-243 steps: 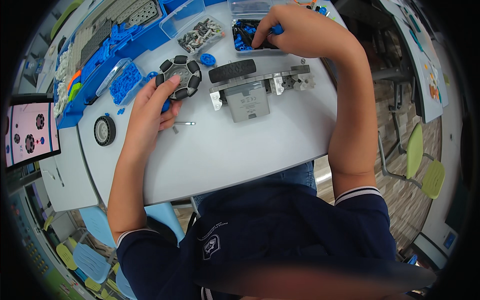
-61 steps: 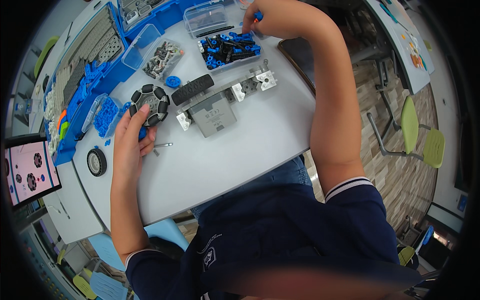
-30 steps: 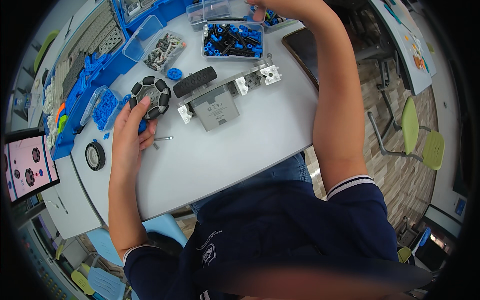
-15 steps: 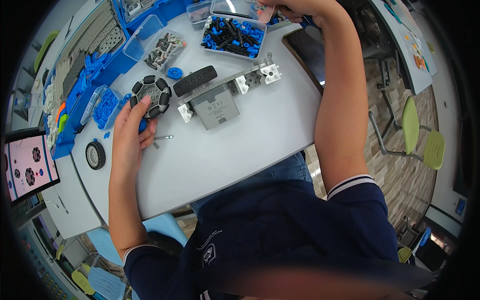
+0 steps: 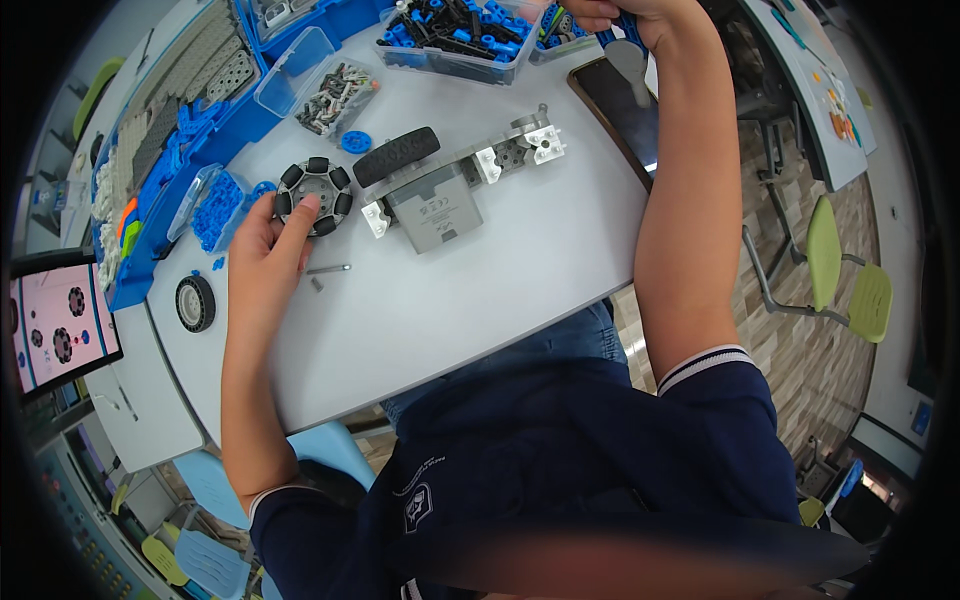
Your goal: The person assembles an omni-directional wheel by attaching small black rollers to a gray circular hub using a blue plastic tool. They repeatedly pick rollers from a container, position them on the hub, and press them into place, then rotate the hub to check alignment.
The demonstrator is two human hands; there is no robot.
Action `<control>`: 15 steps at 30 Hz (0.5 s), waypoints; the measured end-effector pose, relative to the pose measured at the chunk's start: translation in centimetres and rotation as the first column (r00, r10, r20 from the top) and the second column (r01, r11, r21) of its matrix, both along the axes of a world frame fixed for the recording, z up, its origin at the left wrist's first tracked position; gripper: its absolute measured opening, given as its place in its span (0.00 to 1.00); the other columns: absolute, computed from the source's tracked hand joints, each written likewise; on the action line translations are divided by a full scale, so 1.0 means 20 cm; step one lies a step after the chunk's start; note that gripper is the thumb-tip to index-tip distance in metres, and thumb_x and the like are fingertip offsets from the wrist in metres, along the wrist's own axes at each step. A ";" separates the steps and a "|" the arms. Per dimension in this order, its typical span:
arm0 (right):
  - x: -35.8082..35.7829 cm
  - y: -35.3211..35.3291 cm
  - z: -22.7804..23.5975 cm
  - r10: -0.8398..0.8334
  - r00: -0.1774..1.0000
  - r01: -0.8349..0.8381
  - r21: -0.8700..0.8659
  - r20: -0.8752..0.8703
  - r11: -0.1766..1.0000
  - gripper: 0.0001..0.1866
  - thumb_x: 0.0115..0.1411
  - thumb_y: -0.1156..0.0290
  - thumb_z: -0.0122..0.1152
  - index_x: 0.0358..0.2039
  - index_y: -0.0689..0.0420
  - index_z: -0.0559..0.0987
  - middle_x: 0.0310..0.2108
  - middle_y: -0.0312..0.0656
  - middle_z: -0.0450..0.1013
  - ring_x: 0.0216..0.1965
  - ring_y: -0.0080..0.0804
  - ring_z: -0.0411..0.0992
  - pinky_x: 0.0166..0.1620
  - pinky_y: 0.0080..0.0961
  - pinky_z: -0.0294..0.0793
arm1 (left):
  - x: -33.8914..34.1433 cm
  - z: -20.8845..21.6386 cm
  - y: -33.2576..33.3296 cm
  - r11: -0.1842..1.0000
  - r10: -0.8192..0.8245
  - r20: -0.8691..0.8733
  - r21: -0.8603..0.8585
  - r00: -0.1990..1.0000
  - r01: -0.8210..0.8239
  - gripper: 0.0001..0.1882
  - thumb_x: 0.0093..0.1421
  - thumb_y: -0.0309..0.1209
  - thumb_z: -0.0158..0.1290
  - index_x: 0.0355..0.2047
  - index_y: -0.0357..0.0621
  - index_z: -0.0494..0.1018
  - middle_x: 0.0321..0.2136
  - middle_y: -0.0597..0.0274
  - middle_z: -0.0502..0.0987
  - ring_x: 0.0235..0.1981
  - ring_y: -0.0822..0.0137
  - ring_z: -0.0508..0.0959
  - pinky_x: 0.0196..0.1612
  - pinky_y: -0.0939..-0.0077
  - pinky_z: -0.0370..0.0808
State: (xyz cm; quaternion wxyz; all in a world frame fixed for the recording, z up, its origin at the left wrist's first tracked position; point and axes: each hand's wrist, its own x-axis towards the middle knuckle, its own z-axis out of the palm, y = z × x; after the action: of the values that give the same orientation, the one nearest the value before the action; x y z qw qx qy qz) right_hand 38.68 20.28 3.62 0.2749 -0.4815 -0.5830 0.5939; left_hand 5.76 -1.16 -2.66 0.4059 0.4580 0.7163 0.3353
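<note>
My left hand grips a black-and-grey omni wheel, thumb on its face, just above the table. Beside it is a grey robot chassis with a battery block, a black tyre and white brackets. My right hand is at the top edge, partly cut off. Its fingers are curled, and what they hold cannot be made out. Nearest it are a clear box of blue parts and a grey rounded piece over a phone.
At the back stands a clear box of black and blue connectors. Left of it are a box of small pins, a blue pulley, a box of blue pieces, a loose wheel, a metal shaft and a screen.
The large connector box has shifted away toward the back. My left hand has moved slightly right with the omni wheel, which now faces up more flatly. My right hand has moved slightly farther up.
</note>
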 end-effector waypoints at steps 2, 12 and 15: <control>-0.01 -0.01 0.01 -0.008 0.999 0.008 -0.002 -0.048 1.000 0.13 0.66 0.73 0.58 0.23 0.61 0.76 0.10 0.35 0.61 0.10 0.21 0.54 0.17 0.25 0.54 | 0.00 -0.01 -0.01 0.998 -0.008 -0.131 0.057 0.991 0.016 0.16 0.66 0.43 0.60 0.42 0.41 0.77 0.15 0.74 0.69 0.17 0.82 0.62 0.21 0.80 0.53; -0.03 -0.08 0.08 0.089 0.963 -0.077 0.058 -0.253 0.995 0.13 0.67 0.72 0.57 0.28 0.67 0.78 0.12 0.35 0.65 0.09 0.18 0.55 0.16 0.21 0.56 | 0.03 -0.01 -0.03 0.975 -0.032 -0.376 0.192 0.926 0.111 0.17 0.66 0.40 0.60 0.44 0.38 0.76 0.15 0.69 0.69 0.17 0.79 0.64 0.22 0.77 0.58; -0.05 -0.11 0.09 0.111 0.939 -0.095 0.063 -0.326 0.993 0.13 0.68 0.72 0.56 0.34 0.71 0.80 0.16 0.37 0.69 0.09 0.16 0.55 0.14 0.20 0.56 | 0.05 0.02 -0.05 0.949 -0.029 -0.378 0.279 0.925 0.144 0.18 0.66 0.41 0.60 0.46 0.38 0.75 0.15 0.68 0.68 0.17 0.77 0.65 0.22 0.76 0.59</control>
State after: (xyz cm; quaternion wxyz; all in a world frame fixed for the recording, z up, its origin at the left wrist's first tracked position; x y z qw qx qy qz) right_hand 37.64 18.06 5.43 0.3481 -0.3380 -0.5670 0.6656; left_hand 6.84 -2.06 -2.33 0.2038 0.6009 0.6989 0.3301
